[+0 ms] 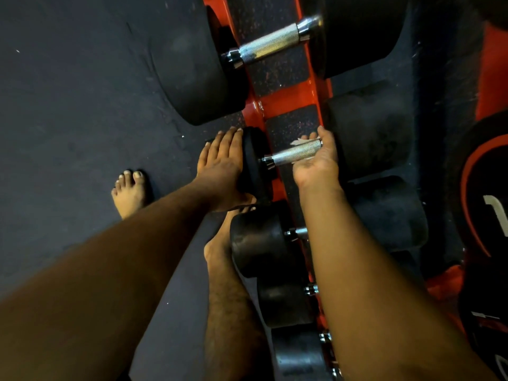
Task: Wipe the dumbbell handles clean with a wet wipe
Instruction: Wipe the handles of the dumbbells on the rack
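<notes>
On the orange rack (286, 101), the left hand (220, 171) rests flat against a dumbbell's black end weight (254, 163) while the right hand (316, 160) cups its knurled handle (295, 154) from below with a white wet wipe (298, 141) under the fingers.

Five dumbbells (275, 42) on one orange rack (288, 101), one wipe (298, 142), two hands (222, 166), two bare feet (129, 192)

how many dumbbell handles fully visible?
2: the big handle at the top, and the handle the right hand holds with a wipe. Lower ones are hidden behind the arm.
</notes>
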